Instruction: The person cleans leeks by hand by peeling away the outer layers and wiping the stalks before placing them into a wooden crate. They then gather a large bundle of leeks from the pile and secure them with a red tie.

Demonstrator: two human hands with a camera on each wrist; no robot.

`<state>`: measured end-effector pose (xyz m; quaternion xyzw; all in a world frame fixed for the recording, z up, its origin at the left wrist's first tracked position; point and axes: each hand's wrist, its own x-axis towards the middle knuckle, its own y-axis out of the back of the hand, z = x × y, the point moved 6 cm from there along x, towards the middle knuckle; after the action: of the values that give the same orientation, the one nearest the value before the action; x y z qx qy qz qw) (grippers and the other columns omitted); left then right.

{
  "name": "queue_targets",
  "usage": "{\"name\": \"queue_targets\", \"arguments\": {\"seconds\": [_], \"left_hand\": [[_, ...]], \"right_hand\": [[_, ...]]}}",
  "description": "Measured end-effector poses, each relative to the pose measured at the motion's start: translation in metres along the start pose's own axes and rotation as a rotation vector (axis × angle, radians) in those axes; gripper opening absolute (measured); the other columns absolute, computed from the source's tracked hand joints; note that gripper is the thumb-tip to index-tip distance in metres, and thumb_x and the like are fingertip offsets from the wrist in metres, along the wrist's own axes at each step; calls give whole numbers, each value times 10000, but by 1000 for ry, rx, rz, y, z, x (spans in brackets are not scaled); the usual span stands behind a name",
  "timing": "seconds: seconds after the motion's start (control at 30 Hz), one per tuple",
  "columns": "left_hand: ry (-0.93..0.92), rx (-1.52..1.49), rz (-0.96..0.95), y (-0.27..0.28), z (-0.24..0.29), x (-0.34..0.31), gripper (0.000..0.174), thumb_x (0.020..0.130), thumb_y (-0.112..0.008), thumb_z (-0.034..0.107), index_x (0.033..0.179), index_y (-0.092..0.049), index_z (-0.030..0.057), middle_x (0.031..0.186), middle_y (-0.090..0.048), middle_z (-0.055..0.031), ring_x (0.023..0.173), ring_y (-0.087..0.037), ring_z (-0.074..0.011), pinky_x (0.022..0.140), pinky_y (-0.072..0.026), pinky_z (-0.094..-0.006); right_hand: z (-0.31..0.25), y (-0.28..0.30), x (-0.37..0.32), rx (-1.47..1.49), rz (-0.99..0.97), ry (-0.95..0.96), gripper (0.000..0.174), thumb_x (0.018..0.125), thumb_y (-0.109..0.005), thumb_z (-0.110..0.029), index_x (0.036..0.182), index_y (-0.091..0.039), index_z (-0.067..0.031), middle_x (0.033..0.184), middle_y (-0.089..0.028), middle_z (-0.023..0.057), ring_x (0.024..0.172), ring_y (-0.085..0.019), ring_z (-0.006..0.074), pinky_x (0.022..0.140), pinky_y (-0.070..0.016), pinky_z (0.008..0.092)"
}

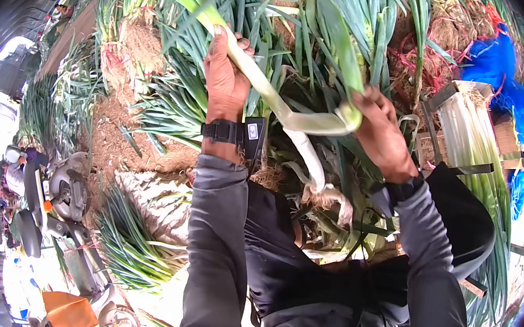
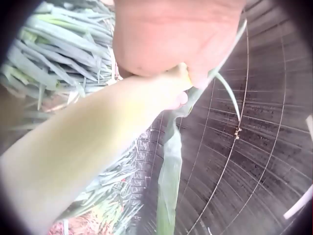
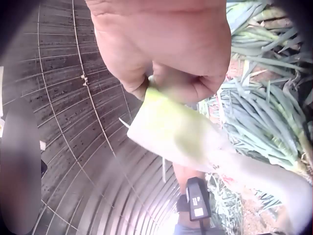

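Note:
A long leek (image 1: pixel 253 74) slants across the head view, its green top at upper left and its white root end (image 1: pixel 308 159) hanging toward the person's lap. My left hand (image 1: pixel 229 71) grips it around the pale green upper stem, thumb along the stalk. In the right hand (image 1: pixel 380 132) an outer leaf layer (image 1: pixel 322 124) is pinched between thumb and fingers, pulled out sideways from the stem. That layer bends away at mid-stalk, and its green blade rises past the right hand. Close up, the right wrist view shows the pinched pale layer (image 3: pixel 171 127) under the fingers.
Leek bundles (image 1: pixel 164 109) with soil and roots lie all around. At right stand trimmed white leeks (image 1: pixel 467 120) in a box-like frame, beside blue netting (image 1: pixel 507 82). Peeled leaves and roots lie between the legs. A motorcycle (image 1: pixel 67 205) is at left.

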<state>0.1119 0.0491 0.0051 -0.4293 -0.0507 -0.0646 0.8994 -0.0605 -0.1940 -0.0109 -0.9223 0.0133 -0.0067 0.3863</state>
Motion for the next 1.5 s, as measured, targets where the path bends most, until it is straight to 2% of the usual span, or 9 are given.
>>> {"name": "queue_targets", "arguments": {"seconds": [0.37,0.63,0.73,0.8,1.17,1.2,1.33,1.4,1.5], "left_hand": [[-146,285,285,45,37,-16,337,946,-748,319,1061,-599,40,870,-611,-69,720,-596,-185,644,-519,-332],[-200,94,273,56,64,-6,504,851,-831,387,1087,-568,28,861,-585,-54,759,-571,-204,712,-526,-343],[-201,54,222,83,66,4,387,1049,-538,428,1085,-471,49,846,-489,-72,777,-500,-206,736,-465,-359],[-163,-89,264,107,64,9,432,910,-755,385,1055,-527,48,822,-519,-69,760,-543,-217,685,-515,-346],[-271,-155,579,129,43,7,349,1075,-440,452,1096,-454,103,823,-468,-68,673,-523,-193,639,-531,-325],[-276,-153,576,132,42,10,387,1072,-442,478,1095,-444,92,804,-467,-64,664,-519,-190,616,-534,-326],[-180,-286,545,137,31,8,432,1069,-449,481,1111,-434,51,813,-476,-72,667,-521,-193,643,-536,-334],[-130,-28,615,161,28,10,486,1045,-509,490,1172,-444,25,854,-529,-95,683,-537,-214,652,-537,-364],[-54,305,713,181,5,3,516,997,-635,456,1148,-503,-19,888,-596,-139,709,-586,-251,637,-536,-411]], "right_hand": [[117,131,-115,-1805,-546,-343,331,881,-696,-303,1016,-647,-4,986,-690,247,878,-665,477,775,-527,525],[43,21,-54,-1395,-516,637,541,965,-696,-307,1408,-502,-64,1377,-565,159,1270,-532,296,1054,-442,404],[70,16,-28,-909,-500,88,602,957,-729,-288,1458,-477,-67,1366,-587,101,1238,-563,220,1051,-478,357],[108,34,-35,-253,-347,-446,651,931,-772,-213,1473,-451,-46,1354,-582,64,1215,-570,162,1034,-495,323],[93,-31,-22,163,-147,-70,655,997,-673,-340,1521,-398,-60,1462,-540,177,1365,-511,284,1087,-461,417],[91,-38,-18,208,34,-80,515,1040,-592,-388,1409,-503,-39,1144,-687,131,1038,-679,194,934,-559,362],[60,-46,-38,-160,-13,-245,364,1063,-557,-388,1085,-608,-28,580,-415,-41,431,-373,64,434,-429,265],[50,-45,-71,-556,-265,-57,280,1041,-596,-307,990,-607,-31,588,-469,-29,442,-401,87,447,-370,313],[75,-25,-128,-349,-169,-680,216,1038,-583,-208,927,-612,-24,602,-431,-33,486,-385,65,450,-266,289]]}}
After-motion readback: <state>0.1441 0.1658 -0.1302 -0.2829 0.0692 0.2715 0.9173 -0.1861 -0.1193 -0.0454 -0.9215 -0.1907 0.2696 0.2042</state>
